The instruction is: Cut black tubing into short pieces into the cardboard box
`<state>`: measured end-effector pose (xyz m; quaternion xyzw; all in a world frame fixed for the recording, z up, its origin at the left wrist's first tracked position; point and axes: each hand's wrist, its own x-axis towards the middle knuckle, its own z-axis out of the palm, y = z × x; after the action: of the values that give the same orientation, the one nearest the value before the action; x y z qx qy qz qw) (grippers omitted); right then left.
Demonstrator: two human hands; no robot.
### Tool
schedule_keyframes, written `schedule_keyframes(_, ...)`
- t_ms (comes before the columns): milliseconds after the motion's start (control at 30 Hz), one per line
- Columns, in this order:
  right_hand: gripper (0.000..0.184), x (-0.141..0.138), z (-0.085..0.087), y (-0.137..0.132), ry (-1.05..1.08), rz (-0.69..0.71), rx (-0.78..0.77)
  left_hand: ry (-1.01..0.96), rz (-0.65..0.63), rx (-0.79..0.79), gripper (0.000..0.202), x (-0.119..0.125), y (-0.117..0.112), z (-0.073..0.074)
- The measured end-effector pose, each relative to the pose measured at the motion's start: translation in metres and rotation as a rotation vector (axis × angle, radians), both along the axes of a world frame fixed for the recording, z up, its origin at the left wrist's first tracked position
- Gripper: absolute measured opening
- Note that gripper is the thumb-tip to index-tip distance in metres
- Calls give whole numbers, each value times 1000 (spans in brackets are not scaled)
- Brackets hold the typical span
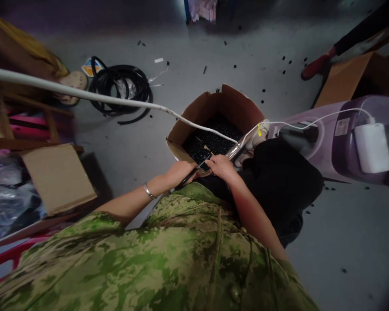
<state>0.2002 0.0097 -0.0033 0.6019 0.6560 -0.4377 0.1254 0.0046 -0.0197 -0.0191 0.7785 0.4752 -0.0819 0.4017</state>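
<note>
My left hand [180,172] is closed around a thin black rod-like piece [194,170] that runs up to the right. My right hand [221,166] is closed on the other end of that piece, its fingers curled; both hands sit close together above my lap. Just beyond them stands an open cardboard box [243,108] filled with small black pieces [214,136]. A silver bracelet [148,190] circles my left wrist. I wear a green camouflage shirt.
A white cable [84,95] crosses from left to the box. A lilac machine [343,138] with a white adapter stands at right. A black hose coil [123,86] lies on the grey floor. Cardboard [58,177] is at left; another person's red shoe [317,65] at top right.
</note>
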Motion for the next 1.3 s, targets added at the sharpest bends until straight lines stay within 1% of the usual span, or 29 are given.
schedule_keyframes(100, 39, 1, 2, -2, 31, -10, 29, 5, -56, 8, 28, -3, 2, -1)
schedule_keyframes(233, 35, 1, 5, -4, 118, 34, 69, -27, -114, -3, 28, -8, 10, 0)
schedule_keyframes(400, 35, 0, 6, -5, 218, 26, 78, -26, -149, -23, 35, -8, 17, 12)
schedule_keyframes(533, 34, -1, 6, -6, 206, 82, 80, -9, -147, -51, 35, -5, 18, 22)
schedule_keyframes(667, 34, -2, 5, -6, 144, 146, 98, 20, -170, -72, 32, -4, 18, 23)
schedule_keyframes(833, 36, -3, 6, -5, 90, 193, 98, 32, -158, -58, 27, -2, 15, 19)
schedule_keyframes(933, 36, -2, 5, -4, 61, 200, 88, 34, -132, -30, 23, -2, 13, 17)
schedule_keyframes(1033, 37, -2, 3, -4, 33, 196, 78, 44, -107, 2, 22, -1, 10, 13)
schedule_keyframes(1200, 38, -4, -2, -4, -37, 163, 47, 20, -67, 0, 24, 1, 7, -2)
schedule_keyframes(1300, 38, -6, -6, -3, -52, 168, 6, 72, -23, -1, 28, 6, 6, -13)
